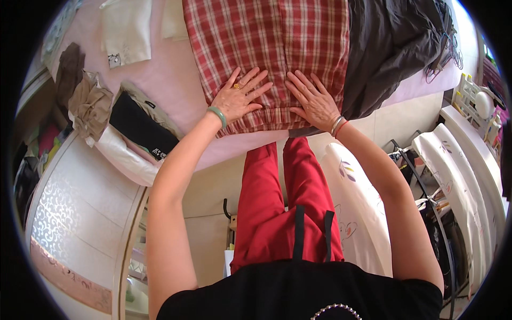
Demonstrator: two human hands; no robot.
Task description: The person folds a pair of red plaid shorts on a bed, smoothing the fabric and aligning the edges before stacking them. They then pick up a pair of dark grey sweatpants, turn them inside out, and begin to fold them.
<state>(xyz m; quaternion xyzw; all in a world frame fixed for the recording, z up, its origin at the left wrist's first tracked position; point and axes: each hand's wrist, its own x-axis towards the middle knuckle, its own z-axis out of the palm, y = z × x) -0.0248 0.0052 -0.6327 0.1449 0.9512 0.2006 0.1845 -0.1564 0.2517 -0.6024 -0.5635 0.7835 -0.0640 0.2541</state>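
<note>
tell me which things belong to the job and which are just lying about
In use: red plaid cloth, left hand and right hand spread on it, pink sheet beneath

Lying about: white folded cloth, black garment, tan cloth, cables, probably dark grey cloth

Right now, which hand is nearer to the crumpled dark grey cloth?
The right hand. It rests on the red plaid cloth, just left of the dark grey cloth; the left hand rests on the plaid too, farther left.
</note>
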